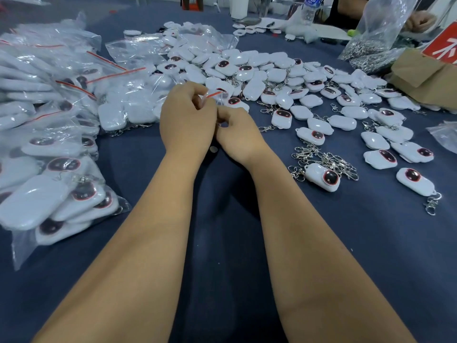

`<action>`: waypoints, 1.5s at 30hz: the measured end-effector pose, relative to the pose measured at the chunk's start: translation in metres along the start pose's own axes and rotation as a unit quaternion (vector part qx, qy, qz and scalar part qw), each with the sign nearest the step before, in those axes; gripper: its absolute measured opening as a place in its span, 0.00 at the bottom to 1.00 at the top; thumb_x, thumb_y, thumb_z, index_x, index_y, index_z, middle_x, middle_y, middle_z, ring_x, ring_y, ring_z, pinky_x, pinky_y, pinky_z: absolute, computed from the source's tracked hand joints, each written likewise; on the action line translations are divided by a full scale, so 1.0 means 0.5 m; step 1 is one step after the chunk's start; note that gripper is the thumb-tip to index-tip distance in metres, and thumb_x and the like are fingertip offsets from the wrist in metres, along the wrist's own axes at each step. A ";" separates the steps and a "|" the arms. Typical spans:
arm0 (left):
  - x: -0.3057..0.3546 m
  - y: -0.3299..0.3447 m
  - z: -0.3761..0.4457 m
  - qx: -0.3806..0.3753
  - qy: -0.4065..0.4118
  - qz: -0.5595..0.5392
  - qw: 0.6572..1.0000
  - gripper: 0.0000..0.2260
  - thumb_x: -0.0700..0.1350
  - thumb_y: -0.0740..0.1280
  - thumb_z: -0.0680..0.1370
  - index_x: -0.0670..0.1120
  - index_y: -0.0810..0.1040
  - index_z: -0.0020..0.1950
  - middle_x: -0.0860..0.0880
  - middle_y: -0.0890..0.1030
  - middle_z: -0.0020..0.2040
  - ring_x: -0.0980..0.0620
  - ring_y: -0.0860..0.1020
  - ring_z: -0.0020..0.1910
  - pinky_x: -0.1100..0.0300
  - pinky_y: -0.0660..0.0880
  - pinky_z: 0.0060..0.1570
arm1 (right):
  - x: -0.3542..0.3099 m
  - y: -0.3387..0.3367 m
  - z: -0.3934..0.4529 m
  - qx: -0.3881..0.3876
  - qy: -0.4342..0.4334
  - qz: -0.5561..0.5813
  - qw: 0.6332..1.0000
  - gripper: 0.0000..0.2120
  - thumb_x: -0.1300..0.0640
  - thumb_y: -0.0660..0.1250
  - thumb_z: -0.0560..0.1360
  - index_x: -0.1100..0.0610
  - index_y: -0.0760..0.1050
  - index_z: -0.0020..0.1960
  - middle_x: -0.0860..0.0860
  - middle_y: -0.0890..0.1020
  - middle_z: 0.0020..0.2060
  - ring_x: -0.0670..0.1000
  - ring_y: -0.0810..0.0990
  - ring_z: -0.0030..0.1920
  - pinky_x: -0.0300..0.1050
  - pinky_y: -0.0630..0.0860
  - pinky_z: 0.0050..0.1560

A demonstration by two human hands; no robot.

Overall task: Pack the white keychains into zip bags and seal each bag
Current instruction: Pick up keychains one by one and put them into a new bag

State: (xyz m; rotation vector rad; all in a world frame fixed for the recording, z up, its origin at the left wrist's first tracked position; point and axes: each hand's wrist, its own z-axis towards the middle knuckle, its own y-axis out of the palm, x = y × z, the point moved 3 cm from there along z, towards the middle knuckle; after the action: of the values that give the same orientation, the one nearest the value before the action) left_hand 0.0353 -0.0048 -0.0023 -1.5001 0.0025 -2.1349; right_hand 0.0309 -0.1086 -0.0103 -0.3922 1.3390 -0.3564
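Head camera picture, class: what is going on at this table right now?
A person is packing white keychains into zip bags. Both hands, the left hand and the right hand, pinch a small zip bag at its red-striped top, above the blue table. Loose keychains lie heaped ahead and to the right; filled bags are piled on the left.

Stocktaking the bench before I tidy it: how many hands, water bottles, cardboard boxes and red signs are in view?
Hands: 3, namely the left hand and right hand, both holding a zip bag, and another person's hand at the far end
Water bottle: 1
Cardboard box: 1
Red sign: 1
Total: 6
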 end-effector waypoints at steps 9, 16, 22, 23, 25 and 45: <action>-0.015 0.020 0.007 -0.073 0.049 0.180 0.980 0.15 0.42 0.65 0.75 0.52 0.78 0.61 0.51 0.79 0.54 0.53 0.77 0.48 0.58 0.67 0.40 | 0.018 -0.070 -0.002 0.228 0.071 -0.168 0.956 0.18 0.63 0.60 0.75 0.53 0.80 0.60 0.51 0.79 0.61 0.53 0.75 0.61 0.47 0.71 0.62; -0.016 -0.003 0.003 -0.005 0.029 0.205 0.978 0.12 0.35 0.61 0.72 0.48 0.77 0.51 0.50 0.75 0.47 0.48 0.69 0.43 0.55 0.61 0.39 | 0.046 -0.079 -0.009 0.177 0.178 -0.329 0.910 0.18 0.57 0.61 0.75 0.54 0.75 0.64 0.57 0.72 0.66 0.59 0.67 0.68 0.51 0.61 0.68; -0.010 0.002 0.004 -0.018 0.025 0.172 0.985 0.07 0.42 0.63 0.73 0.51 0.74 0.49 0.53 0.77 0.41 0.49 0.73 0.41 0.58 0.61 0.32 | 0.032 -0.075 -0.006 0.195 0.116 -0.221 0.948 0.18 0.57 0.62 0.75 0.54 0.74 0.64 0.52 0.78 0.61 0.56 0.73 0.63 0.50 0.69 0.63; -0.009 0.008 0.002 -0.032 0.031 0.153 0.987 0.07 0.43 0.63 0.73 0.51 0.73 0.50 0.53 0.78 0.40 0.50 0.73 0.40 0.60 0.63 0.32 | 0.037 -0.077 -0.004 0.199 0.133 -0.269 0.933 0.16 0.55 0.61 0.77 0.55 0.75 0.63 0.54 0.77 0.62 0.58 0.71 0.64 0.51 0.66 0.63; -0.006 0.014 -0.004 -0.052 0.039 0.105 0.992 0.07 0.42 0.62 0.75 0.49 0.70 0.52 0.52 0.78 0.38 0.51 0.74 0.38 0.60 0.66 0.32 | 0.045 -0.078 -0.003 0.189 0.171 -0.326 0.910 0.14 0.52 0.58 0.78 0.57 0.76 0.59 0.57 0.75 0.62 0.60 0.68 0.64 0.52 0.63 0.62; -0.016 0.033 0.012 -0.148 -0.011 -0.032 0.988 0.09 0.43 0.64 0.77 0.39 0.80 0.45 0.46 0.66 0.40 0.58 0.65 0.31 0.68 0.62 0.30 | 0.029 -0.049 0.008 0.116 0.098 0.240 0.959 0.12 0.71 0.67 0.72 0.59 0.77 0.52 0.54 0.84 0.38 0.49 0.79 0.36 0.37 0.75 0.35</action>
State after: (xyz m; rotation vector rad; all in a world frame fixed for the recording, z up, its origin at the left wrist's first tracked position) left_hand 0.0496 -0.0139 -0.0120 -1.7099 0.2794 -2.2435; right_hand 0.0368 -0.1365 -0.0106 0.1723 1.5153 -0.1436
